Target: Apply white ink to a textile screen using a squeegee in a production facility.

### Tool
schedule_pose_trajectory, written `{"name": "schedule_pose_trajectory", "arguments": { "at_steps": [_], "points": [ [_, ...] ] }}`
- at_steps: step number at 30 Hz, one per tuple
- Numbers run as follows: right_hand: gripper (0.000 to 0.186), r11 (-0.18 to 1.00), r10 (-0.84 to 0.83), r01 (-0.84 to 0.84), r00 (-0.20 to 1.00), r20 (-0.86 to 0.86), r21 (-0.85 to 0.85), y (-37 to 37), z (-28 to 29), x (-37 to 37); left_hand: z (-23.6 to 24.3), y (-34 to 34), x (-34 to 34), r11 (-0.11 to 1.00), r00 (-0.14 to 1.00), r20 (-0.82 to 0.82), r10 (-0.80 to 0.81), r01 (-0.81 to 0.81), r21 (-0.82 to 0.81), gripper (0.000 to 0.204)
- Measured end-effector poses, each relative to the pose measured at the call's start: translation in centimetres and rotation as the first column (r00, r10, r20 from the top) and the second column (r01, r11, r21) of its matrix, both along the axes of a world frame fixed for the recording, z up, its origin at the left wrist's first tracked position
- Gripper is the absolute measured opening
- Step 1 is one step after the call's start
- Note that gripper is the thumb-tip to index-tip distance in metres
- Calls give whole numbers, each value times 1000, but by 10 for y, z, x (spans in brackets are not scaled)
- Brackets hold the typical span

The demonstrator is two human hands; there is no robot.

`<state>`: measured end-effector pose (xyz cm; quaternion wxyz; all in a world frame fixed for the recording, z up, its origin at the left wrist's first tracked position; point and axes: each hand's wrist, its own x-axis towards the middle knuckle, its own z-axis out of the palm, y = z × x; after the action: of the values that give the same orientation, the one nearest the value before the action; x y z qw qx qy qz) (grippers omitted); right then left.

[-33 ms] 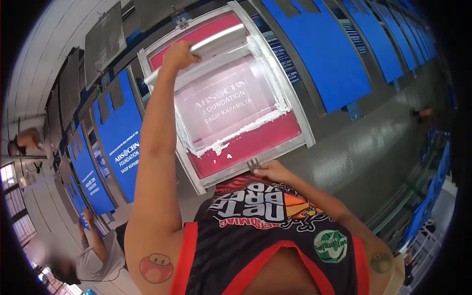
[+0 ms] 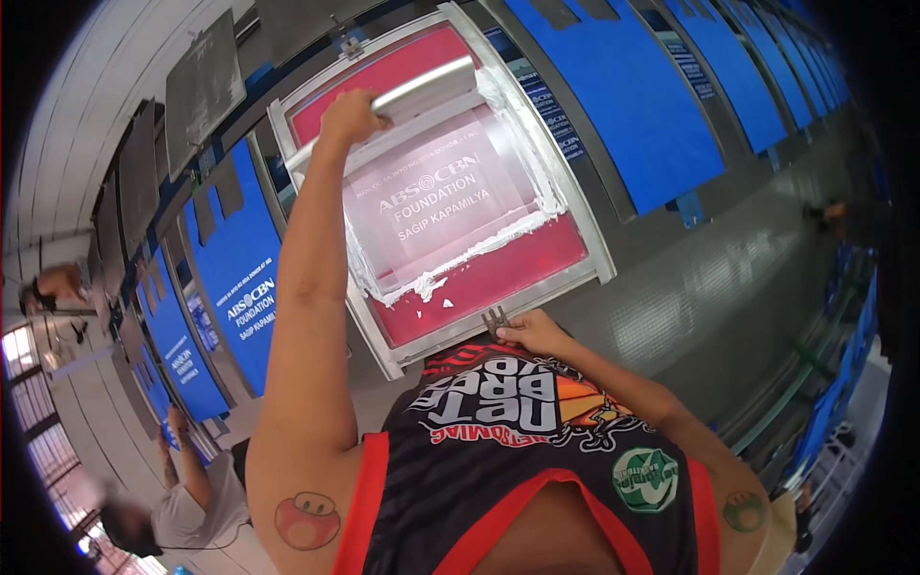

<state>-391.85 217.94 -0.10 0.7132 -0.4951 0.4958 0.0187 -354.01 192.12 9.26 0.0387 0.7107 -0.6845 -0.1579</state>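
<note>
A squeegee (image 2: 426, 88) with a long pale bar lies across the upper part of a screen printing frame (image 2: 596, 251). My left hand (image 2: 353, 117) is closed around the bar near its left part, arm stretched out. Below it the red mesh (image 2: 522, 257) has a paler middle panel with white lettering, edged by smeared white ink (image 2: 436, 278). At the frame's near edge, close to my body, my right hand (image 2: 532, 333) grips a small pronged metal tab (image 2: 495, 319). The frame hides whatever lies beneath it.
Blue cut sheets (image 2: 618, 105) lie in a row to the right along a grey table (image 2: 661, 273); more blue printed sheets (image 2: 240, 287) lie to the left. A metal hinge clamp (image 2: 353, 46) meets the frame's far edge. Another person (image 2: 192, 508) works at lower left.
My left hand and the squeegee have shifted slightly toward me. My right hand stays at the metal tab.
</note>
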Motion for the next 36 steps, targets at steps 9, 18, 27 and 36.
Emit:
{"name": "schedule_pose_trajectory", "arguments": {
  "at_steps": [9, 18, 27, 36],
  "points": [
    [22, 994, -55, 60, 997, 61, -86, -12, 148, 29, 27, 0, 9, 999, 997, 75, -16, 18, -33, 43],
    [19, 982, -40, 38, 999, -7, -187, 5, 35, 16, -22, 115, -71, 992, 979, 178, 98, -83, -90, 35],
    [23, 982, -80, 84, 996, 32, -168, 3, 22, 8, -18, 245, -174, 968, 996, 1, 93, -91, -234, 24],
    [25, 991, 36, -35, 999, 6, -127, 4, 17, 5, -48, 94, -66, 907, 987, 67, 149, -109, -407, 25]
  ]
}}
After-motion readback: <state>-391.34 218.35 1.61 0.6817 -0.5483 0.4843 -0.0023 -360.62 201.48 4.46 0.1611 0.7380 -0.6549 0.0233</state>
